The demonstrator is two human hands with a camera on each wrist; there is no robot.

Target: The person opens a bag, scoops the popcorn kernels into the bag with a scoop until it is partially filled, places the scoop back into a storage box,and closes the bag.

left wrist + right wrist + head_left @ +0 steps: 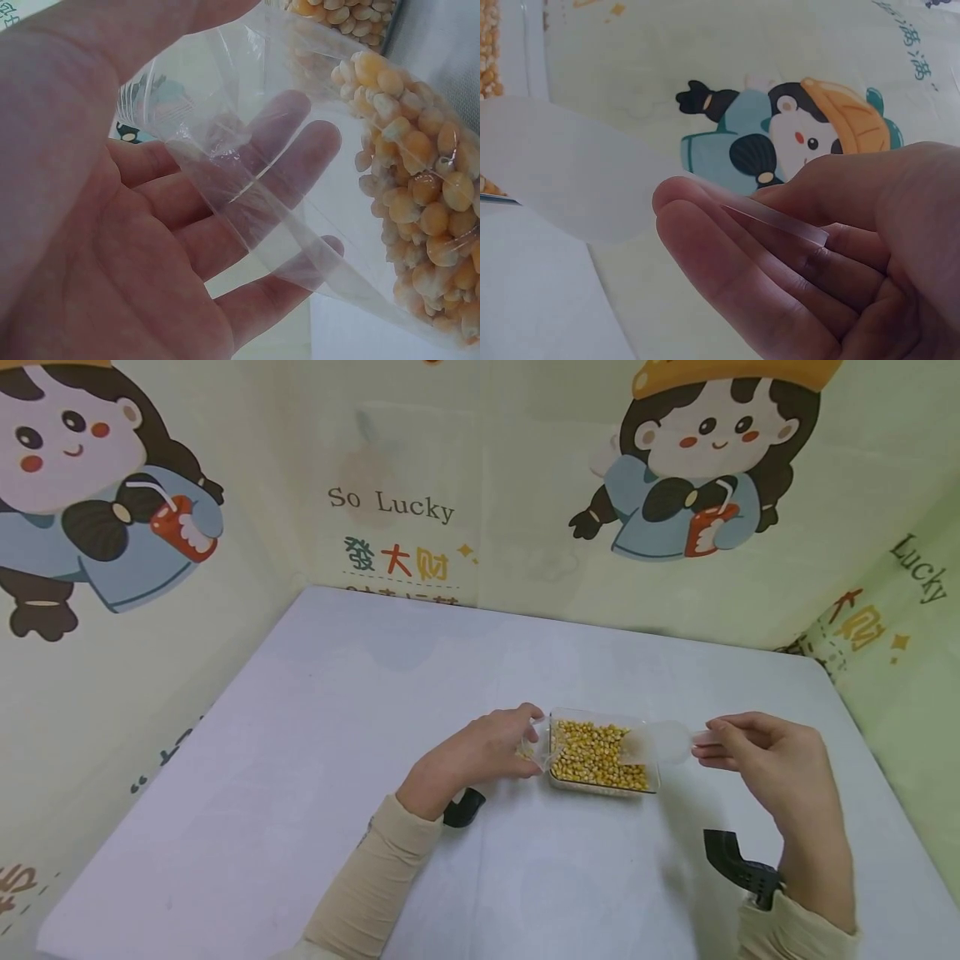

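A clear rectangular box (603, 790) filled with yellow corn kernels (588, 752) sits on the table. At its left end my left hand (487, 747) holds a clear plastic bag (534, 745), thumb on one side and fingers spread behind the film. The left wrist view shows corn kernels (427, 195) in the bag's lower part. From the right, my right hand (780, 760) pinches the handle of a translucent white plastic scoop (670, 743). The scoop's head reaches over the right part of the box. What the scoop carries cannot be made out clearly.
The white table (337, 693) spreads around the box. Behind it and at the sides hangs a pale cloth (525, 485) printed with cartoon figures and lettering. Black bands (750, 872) are strapped at the wrists.
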